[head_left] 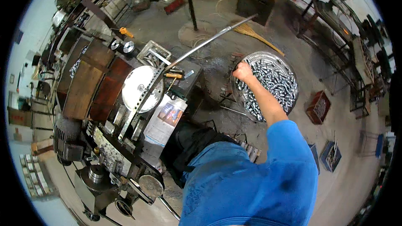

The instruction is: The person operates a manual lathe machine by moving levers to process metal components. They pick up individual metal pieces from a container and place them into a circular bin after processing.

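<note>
My right hand (243,72) reaches out on a bare forearm from a blue short sleeve. Its fingers are curled closed at the left rim of a large round metal basin (292,72), and appear to grip that rim. Heaped inside the basin are many short, shiny metal cylinders (272,77). My left hand does not show.
Left stands a machine with a white round disc (140,88), a long metal bar (201,46) and a printed sheet (165,121). Wooden bins (88,83) are beside it. On the floor lie a broom (259,37), a red-brown crate (318,108) and a blue tray (331,157).
</note>
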A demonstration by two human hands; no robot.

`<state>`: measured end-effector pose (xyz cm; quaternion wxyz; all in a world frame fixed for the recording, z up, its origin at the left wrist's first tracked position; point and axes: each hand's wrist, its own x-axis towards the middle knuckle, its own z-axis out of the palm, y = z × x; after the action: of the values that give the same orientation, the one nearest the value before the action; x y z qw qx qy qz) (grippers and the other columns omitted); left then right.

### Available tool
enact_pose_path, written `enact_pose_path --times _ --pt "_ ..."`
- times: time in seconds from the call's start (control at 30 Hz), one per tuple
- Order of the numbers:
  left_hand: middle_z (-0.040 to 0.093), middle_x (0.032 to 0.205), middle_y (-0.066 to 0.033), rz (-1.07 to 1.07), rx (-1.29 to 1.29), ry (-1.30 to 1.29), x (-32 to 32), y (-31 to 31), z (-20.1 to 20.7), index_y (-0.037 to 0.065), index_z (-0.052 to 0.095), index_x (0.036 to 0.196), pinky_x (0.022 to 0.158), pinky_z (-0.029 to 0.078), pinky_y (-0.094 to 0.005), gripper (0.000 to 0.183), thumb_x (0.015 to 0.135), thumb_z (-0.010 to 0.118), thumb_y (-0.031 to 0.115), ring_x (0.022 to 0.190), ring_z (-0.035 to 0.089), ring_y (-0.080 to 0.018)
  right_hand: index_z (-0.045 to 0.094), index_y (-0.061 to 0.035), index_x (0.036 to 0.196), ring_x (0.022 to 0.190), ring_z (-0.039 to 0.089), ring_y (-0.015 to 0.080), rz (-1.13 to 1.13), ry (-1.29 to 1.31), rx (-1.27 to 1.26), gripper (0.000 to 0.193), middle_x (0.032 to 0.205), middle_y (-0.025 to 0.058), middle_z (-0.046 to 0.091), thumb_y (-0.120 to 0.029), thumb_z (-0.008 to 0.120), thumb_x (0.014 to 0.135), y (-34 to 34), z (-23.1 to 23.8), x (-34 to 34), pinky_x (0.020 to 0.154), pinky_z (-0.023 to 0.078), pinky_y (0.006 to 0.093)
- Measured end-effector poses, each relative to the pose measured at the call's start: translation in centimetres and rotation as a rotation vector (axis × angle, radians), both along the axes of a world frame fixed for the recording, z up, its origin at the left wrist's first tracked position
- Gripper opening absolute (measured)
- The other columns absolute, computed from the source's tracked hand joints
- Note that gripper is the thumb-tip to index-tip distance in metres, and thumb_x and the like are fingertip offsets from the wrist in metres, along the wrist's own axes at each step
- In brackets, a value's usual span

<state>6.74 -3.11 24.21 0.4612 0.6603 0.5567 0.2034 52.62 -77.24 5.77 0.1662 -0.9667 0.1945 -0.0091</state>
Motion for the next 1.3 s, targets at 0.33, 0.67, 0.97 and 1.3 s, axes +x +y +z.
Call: enact_pose_path --times 0.33,0.67,0.97,1.3 --pt "0.058 0.063 -0.0129 -0.444 0.642 -0.235 15.2 -14.3 11.3 -0.002 0.057 0.081 0.056 0.048 -0.0314 0.025 0.079 0.067 0.021 0.053 0.053 -0.0190 0.067 -0.0049 0.086 0.094 0.055 0.0328 0.608 -0.546 0.731 0.034 0.102 0.0163 0.059 -0.021 0.063 0.056 19.2 11.8 -11.4 0.081 0.045 0.0406" --pt "0.045 0.070 0.0032 -1.116 0.223 -0.357 25.2 -23.9 6.5 -0.006 0.050 0.117 0.053 0.027 -0.0208 0.043 0.086 0.059 0.024 0.063 0.035 -0.0056 0.054 0.0019 0.053 0.080 0.044 0.0294 1.257 -0.930 0.758 0.024 0.082 0.0161 0.050 -0.019 0.061 0.045 37.0 19.8 -16.1 0.071 0.041 0.0360" --pt "0.051 0.117 -0.0137 -0.966 -0.206 -0.497 23.9 -20.2 3.8 -0.002 0.042 0.125 0.084 0.041 -0.0320 0.052 0.085 0.055 0.028 0.100 0.052 -0.0206 0.060 -0.0022 0.059 0.084 0.048 0.0276 1.273 -0.891 0.760 0.022 0.081 0.0125 0.056 -0.020 0.059 0.047 38.0 20.6 -17.1 0.074 0.041 0.0351" --pt "0.048 0.123 -0.0135 -0.809 -0.473 -0.716 20.9 -19.5 4.6 -0.002 0.041 0.126 0.085 0.043 -0.0307 0.050 0.084 0.050 0.024 0.103 0.051 -0.0204 0.059 -0.0035 0.062 0.079 0.048 0.0308 1.458 -0.637 0.918 0.022 0.086 0.0140 0.054 -0.020 0.059 0.047 39.8 22.2 -17.7 0.068 0.043 0.0384"
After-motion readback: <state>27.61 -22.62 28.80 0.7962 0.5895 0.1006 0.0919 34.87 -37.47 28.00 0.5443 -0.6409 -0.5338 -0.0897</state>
